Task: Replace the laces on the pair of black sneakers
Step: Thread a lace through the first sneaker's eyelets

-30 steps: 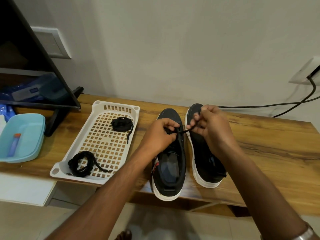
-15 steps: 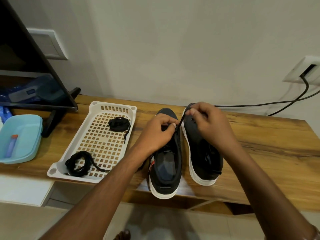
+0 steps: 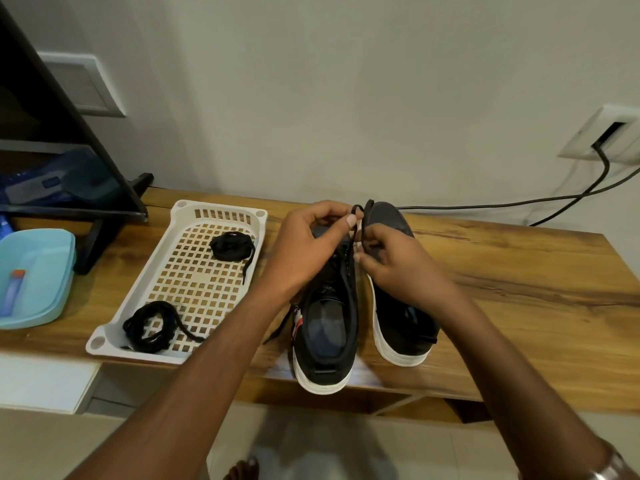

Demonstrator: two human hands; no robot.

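Fingers of my left hand (image 3: 311,244) and right hand (image 3: 394,261) pinch the lace (image 3: 354,233) above the left sneaker (image 3: 329,327); I'd draw it straight, keeping the shoe steady.

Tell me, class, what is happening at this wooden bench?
A person is working on the left black sneaker of a pair. The left hand and right hand both pinch a thin black lace above its toe. Two coiled black laces lie in the white perforated plastic tray beside them.

Wooden table (image 3: 519,271): sneakers (image 3: 329,323), tray (image 3: 138,299), tub (image 3: 34,278).
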